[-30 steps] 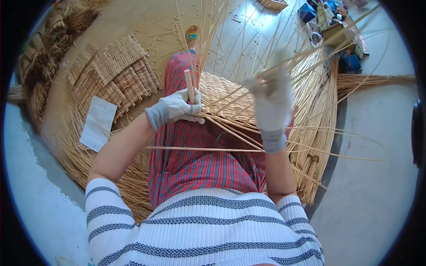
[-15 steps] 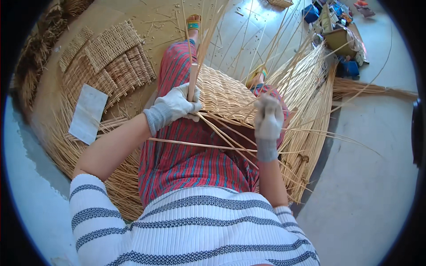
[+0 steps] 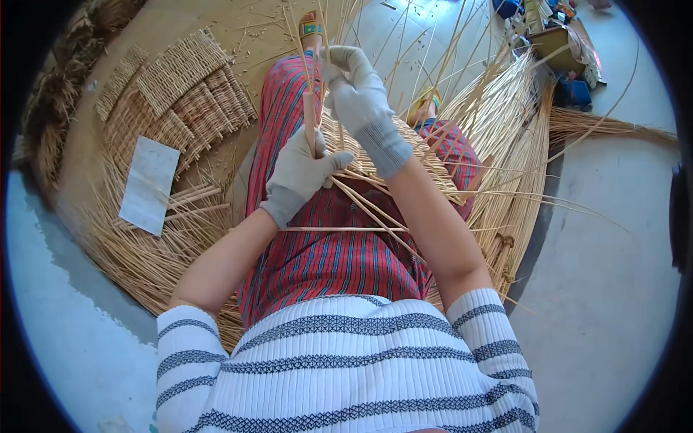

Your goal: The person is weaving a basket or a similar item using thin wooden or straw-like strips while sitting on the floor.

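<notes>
A partly woven wicker panel [image 3: 427, 163] rests across my lap, much of it hidden by my hands and right forearm. My left hand [image 3: 304, 164], in a pale glove with a grey cuff, is closed at its left edge, around the base of a flat upright wooden slat [image 3: 310, 119]. Loose canes [image 3: 368, 209] stick out from the panel's near side, below the left thumb. Beyond the panel's left end, my gloved right hand [image 3: 359, 90] has its fingers bent against the upright canes, seemingly pinching one; the fingertips are slightly blurred.
Finished woven panels [image 3: 184, 79] are stacked on the floor at left, near a pale flat sheet [image 3: 149, 185]. Cane bundles [image 3: 516, 195] lie at right, and more loose canes at left. A box of odds and ends [image 3: 559, 50] stands far right. Long canes rise ahead.
My right hand has moved from the panel's right side up and left across it to the upright canes. My left hand keeps its hold, shifted slightly rightward.
</notes>
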The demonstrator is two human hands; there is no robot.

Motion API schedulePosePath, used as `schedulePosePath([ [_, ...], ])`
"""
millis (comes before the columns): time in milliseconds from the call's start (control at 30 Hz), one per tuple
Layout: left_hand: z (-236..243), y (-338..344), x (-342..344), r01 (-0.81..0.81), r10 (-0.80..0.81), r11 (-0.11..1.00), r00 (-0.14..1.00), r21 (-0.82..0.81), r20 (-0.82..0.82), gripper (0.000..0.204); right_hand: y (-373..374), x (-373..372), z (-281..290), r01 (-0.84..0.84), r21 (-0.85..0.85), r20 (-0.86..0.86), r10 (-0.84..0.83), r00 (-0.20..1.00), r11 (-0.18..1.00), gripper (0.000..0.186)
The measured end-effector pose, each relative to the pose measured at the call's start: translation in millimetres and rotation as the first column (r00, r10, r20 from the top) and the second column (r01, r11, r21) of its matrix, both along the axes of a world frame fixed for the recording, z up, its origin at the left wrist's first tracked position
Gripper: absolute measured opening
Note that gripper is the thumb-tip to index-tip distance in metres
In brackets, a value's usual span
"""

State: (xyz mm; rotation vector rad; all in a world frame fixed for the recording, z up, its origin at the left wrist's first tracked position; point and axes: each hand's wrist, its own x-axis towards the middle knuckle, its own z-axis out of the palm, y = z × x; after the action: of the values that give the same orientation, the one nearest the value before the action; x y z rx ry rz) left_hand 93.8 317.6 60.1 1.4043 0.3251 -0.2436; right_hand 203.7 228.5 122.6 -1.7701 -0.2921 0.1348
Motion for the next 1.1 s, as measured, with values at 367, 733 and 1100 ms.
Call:
schedulePosePath([
  [367, -14.7, -6.5, -4.0, -0.145, 0.141, 0.983, 0.989, 0.111, 0.049, 0.046, -187.4, -99.6, 50.3, -0.228, -0.834, -0.16, 0.176, 0.971, 0.503, 0.024],
  [733, -8.0, -12.5, -8.9, -0.232, 0.19, 0.935, 0.966, 0.267, 0.176, 0.042, -202.8, -92.1, 4.8, 0.642, -0.664, 0.636, -0.164, 0.754, 0.383, 0.042],
  [1100, -22.3, -19.3, -7.2, -0.285, 0.235, 0.929, 0.947, 0.236, 0.217, 0.042, -161.2, 20.6, 106.4, 0.313, -0.841, 0.526, 0.531, 0.664, 0.442, 0.056],
])
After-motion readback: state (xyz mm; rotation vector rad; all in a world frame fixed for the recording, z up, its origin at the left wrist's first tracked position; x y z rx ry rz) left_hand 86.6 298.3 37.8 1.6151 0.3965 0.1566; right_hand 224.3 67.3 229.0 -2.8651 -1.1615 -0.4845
